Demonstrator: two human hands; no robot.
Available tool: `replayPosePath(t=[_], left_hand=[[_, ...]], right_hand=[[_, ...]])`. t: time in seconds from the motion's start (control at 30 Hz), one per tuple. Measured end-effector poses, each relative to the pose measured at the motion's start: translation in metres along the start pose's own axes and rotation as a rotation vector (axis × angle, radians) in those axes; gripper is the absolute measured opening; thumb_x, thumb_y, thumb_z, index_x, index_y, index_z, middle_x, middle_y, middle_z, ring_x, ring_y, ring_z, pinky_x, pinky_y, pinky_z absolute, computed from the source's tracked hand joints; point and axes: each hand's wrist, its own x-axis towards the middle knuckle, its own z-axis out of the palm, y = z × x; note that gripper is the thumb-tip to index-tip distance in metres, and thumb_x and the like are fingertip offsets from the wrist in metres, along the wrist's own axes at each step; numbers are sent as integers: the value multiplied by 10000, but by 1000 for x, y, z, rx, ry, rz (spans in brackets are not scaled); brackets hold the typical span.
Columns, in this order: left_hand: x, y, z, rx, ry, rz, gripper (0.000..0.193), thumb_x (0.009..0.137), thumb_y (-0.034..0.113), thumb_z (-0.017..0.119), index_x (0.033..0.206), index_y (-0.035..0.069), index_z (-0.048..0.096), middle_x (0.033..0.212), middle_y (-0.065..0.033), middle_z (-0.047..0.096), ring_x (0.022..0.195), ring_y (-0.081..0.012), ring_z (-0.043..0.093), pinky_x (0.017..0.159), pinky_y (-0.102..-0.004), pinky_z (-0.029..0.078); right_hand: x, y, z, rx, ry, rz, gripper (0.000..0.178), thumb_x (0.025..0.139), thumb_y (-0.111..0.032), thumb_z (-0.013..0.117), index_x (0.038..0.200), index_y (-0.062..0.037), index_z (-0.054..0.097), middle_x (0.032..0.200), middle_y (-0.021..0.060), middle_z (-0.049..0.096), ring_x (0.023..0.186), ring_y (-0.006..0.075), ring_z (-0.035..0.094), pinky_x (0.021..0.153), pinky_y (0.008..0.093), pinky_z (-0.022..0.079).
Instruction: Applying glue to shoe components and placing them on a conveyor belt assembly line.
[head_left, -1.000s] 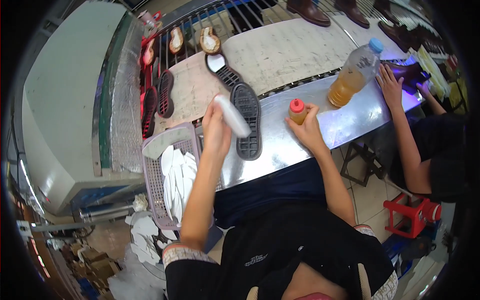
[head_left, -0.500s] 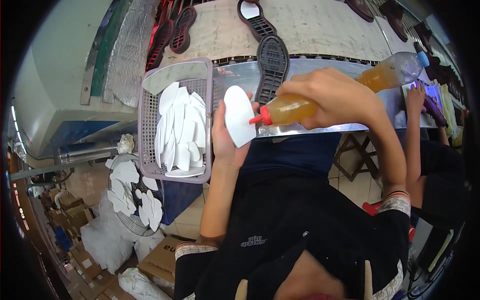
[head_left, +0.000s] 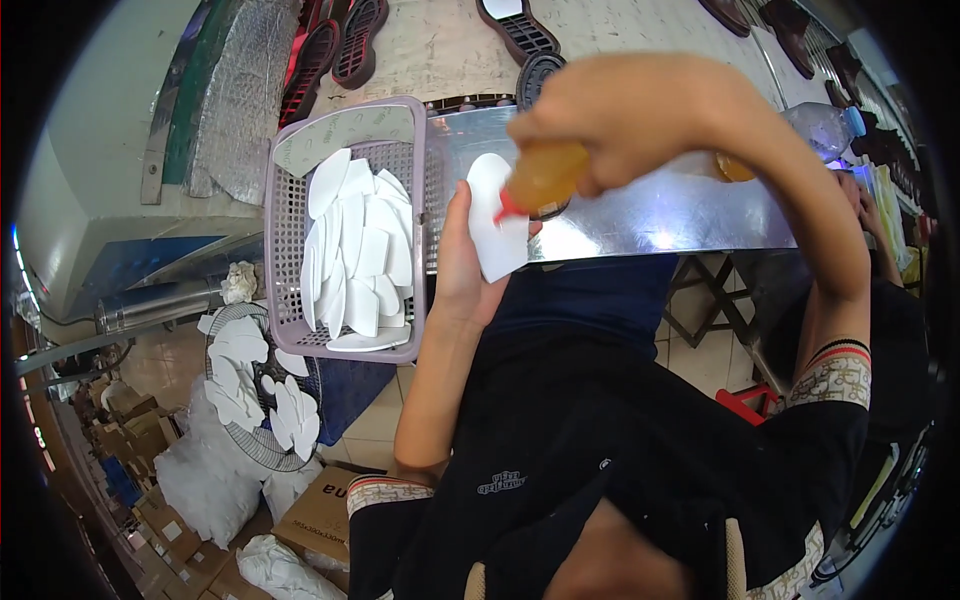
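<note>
In my left hand (head_left: pixel 468 262) lies a white foam heel pad (head_left: pixel 492 222), rounded at the top and cut straight at the bottom, fingers closed around its edges. My right hand (head_left: pixel 610 120) grips a squeeze bottle (head_left: pixel 548 178) of amber liquid, tipped so its red nozzle meets or nearly meets the pad's face. Behind the bottle and hand, a dark shoe sole (head_left: pixel 540 75) is mostly hidden. To the left of my left hand, a lilac plastic basket (head_left: pixel 420 330) holds a heap of similar white pads (head_left: pixel 360 250).
A metal ledge (head_left: pixel 640 225) runs along a pale belt (head_left: pixel 640 30) bearing other dark soles (head_left: pixel 360 45). A clear bottle (head_left: pixel 825 130) of amber liquid stands at the right, near another person's hand (head_left: pixel 868 210). Lower left, more pads lie on a round mesh guard (head_left: pixel 262 445).
My right hand has risen and swung its elbow outward, tilting the squeeze bottle more steeply over the pad. My left hand and pad have shifted slightly right. The soles on the belt have shifted upward in view.
</note>
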Motion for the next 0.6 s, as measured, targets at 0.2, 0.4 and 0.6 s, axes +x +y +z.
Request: replayPosePath(t=[0.2, 0.4, 0.6], left_hand=[[-15, 9, 22, -10, -221, -115, 504, 979, 384, 257, 1339, 41, 340, 1279, -225, 465, 1057, -300, 545, 846, -408, 477], [0, 3, 30, 126, -140, 177, 494, 967, 327, 338, 1380, 60, 293, 1183, -165, 511, 1058, -263, 540, 891, -398, 462], [79, -14, 51, 869, -19, 547, 566, 781, 231, 697, 1221, -35, 461, 1080, -174, 583, 954, -259, 610, 819, -325, 480]], right_hand=[[-7, 51, -32, -64, 112, 276, 471, 740, -365, 664, 1005, 18, 595, 830, 140, 640, 702, 251, 601, 630, 340, 483], [-4, 137, 180, 711, 1280, 479, 535, 672, -170, 738, 1103, -12, 464, 980, 169, 621, 904, 265, 627, 793, 340, 483], [-26, 83, 249, 628, 1519, 991, 529, 644, -201, 734, 1055, -18, 457, 901, 181, 612, 859, 342, 610, 755, 400, 474]])
